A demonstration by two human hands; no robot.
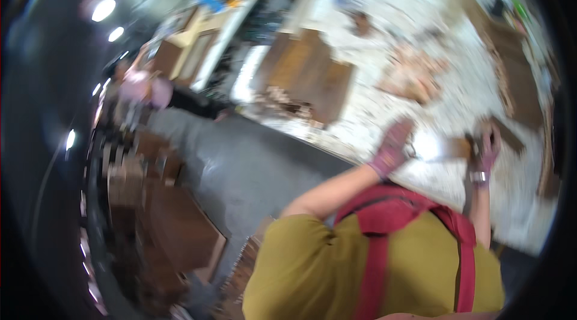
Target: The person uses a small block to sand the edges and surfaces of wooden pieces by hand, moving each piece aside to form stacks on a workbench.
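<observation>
Both my hands wear purplish-red work gloves over a white worktable (360, 140). My left hand (393, 146) is by the table's near edge, its blurred fingers stretched out, with nothing visible in them. Fingers bent, my right hand (488, 146) is at the right end of a small brown piece (455, 149), with a dark narrow thing against its palm. Motion blur hides what exactly it grips. A bright glare lies on the left part of the brown piece, between the hands. Behind my right hand rests a dark brown strip (508, 135).
Brown wood-like boards (309, 73) are stacked at the table's left side. A pinkish scrap pile (415, 73) lies farther back. Cardboard (514, 67) lines the right edge. Brown boxes (174, 224) stand on the left floor. A person in pink (147, 87) works at the far left.
</observation>
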